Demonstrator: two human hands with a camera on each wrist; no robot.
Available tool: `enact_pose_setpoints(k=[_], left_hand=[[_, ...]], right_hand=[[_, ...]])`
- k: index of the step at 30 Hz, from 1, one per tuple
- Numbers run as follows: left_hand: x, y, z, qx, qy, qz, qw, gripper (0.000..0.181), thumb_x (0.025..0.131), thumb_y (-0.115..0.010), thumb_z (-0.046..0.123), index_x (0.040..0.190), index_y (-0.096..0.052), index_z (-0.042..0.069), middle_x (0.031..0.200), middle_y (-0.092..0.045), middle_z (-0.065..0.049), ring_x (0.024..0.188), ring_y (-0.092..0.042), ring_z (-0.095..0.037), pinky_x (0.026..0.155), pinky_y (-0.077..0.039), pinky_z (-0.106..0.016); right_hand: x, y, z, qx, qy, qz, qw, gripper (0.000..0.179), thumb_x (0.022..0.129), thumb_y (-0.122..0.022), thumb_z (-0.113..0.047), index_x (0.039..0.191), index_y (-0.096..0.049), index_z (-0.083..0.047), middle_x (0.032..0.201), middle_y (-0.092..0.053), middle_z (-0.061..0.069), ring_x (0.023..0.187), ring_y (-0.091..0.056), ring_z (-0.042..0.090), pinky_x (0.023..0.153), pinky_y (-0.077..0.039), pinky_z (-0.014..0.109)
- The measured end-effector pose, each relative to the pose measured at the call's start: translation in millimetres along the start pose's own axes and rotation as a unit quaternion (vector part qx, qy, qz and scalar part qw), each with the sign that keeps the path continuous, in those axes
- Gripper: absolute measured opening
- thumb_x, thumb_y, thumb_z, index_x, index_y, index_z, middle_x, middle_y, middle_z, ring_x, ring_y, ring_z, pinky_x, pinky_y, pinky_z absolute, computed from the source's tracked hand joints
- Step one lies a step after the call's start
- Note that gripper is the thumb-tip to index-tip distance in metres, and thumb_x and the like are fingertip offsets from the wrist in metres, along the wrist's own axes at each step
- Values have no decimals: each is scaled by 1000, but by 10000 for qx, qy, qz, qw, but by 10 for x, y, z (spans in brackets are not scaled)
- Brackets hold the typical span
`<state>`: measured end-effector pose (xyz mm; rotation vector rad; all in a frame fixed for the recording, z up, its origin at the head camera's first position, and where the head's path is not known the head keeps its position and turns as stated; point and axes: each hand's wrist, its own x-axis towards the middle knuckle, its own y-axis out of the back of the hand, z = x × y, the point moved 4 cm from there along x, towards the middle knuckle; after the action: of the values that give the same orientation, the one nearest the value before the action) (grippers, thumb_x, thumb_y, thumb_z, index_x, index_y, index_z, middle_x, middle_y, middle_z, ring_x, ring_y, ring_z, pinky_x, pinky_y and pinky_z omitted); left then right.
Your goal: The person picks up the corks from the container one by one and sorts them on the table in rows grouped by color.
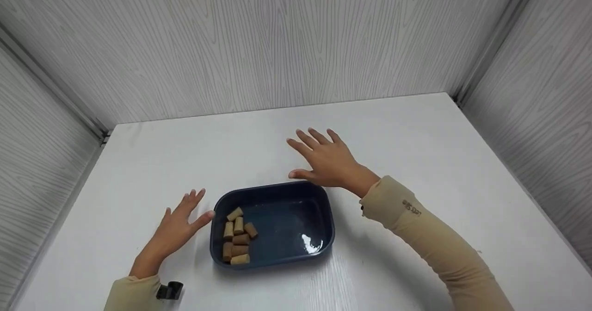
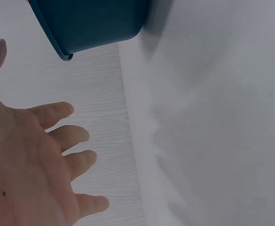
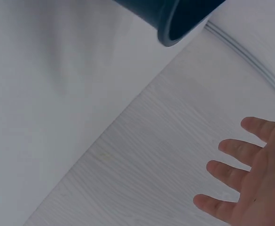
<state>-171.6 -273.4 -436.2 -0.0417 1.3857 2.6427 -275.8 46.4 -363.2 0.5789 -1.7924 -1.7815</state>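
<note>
Fingers (image 1: 299, 148) spread wide in the head view, left hand (image 1: 175, 231) beside a blue tub (image 1: 277, 232) of corks (image 1: 240, 239) on the tabletop (image 1: 407, 130), right hand (image 1: 330, 163) by the tub's far right corner. Left wrist view: splayed fingers, tub nearby. Right wrist view: fingers wide, tub apart.

Blue bin (image 2: 97, 23): cut off, upper edge, both wrist views.
Right-sleeve lettering (image 1: 411, 208): too small to read surely.
Left sleeve (image 1: 135, 294): cropped below, head view.
</note>
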Motion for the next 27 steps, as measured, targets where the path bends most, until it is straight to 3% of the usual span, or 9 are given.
enact_pose_setpoints(k=[6, 10, 13, 16, 21, 27], left_hand=[[-32, -70, 52, -541, -115, -354, 9978, 73, 94, -56, 43, 152, -29, 7, 148, -37, -27, 137, -30, -48, 106, -26, -66], [-27, -117, 61, -810, -151, -540, 9951, 71, 92, -61, 39, 151, -32, 9, 130, -50, -18, 115, -47, -33, 91, -42, -50], [-18, -143, 60, -997, -126, -659, 9928, 70, 90, -64, 37, 149, -36, 9, 113, -54, -10, 92, -46, -19, 73, -41, -32], [-1, -172, 60, -1173, -140, -760, 9901, 69, 88, -67, 35, 146, -40, 7, 99, -52, -6, 77, -40, -13, 63, -35, -26], [27, -221, 82, -1326, -302, -841, 9871, 66, 88, -69, 30, 141, -43, 2, 89, -50, -4, 68, -39, -9, 59, -35, -23], [11, -271, 142, -1494, -325, -895, 9842, 65, 88, -70, 28, 141, -42, 2, 86, -47, -3, 66, -37, -8, 58, -34, -23]], right_hand=[[103, 131, -272, 190, 348, -175, 9991, 79, 91, -36, -70, 155, -22, -26, 161, -20, 4, 148, -24, 27, 116, -19, 56], [147, 148, -425, 331, 572, -214, 9976, 77, 91, -37, -70, 154, -24, -27, 161, -22, 4, 147, -26, 26, 116, -22, 54], [176, 111, -522, 383, 742, -244, 9962, 76, 91, -39, -69, 153, -26, -27, 159, -26, 4, 145, -29, 26, 114, -26, 51], [199, 56, -610, 378, 899, -300, 9948, 73, 92, -41, -67, 152, -30, -26, 158, -29, 5, 144, -32, 26, 113, -29, 48], [218, -42, -769, 213, 1231, -464, 9911, 68, 92, -43, -65, 148, -37, -27, 150, -40, 4, 137, -40, 25, 108, -36, 45], [182, -179, -930, -10, 1590, -805, 9840, 64, 91, -49, -64, 143, -44, -27, 130, -54, 1, 116, -54, 21, 96, -46, 39]])
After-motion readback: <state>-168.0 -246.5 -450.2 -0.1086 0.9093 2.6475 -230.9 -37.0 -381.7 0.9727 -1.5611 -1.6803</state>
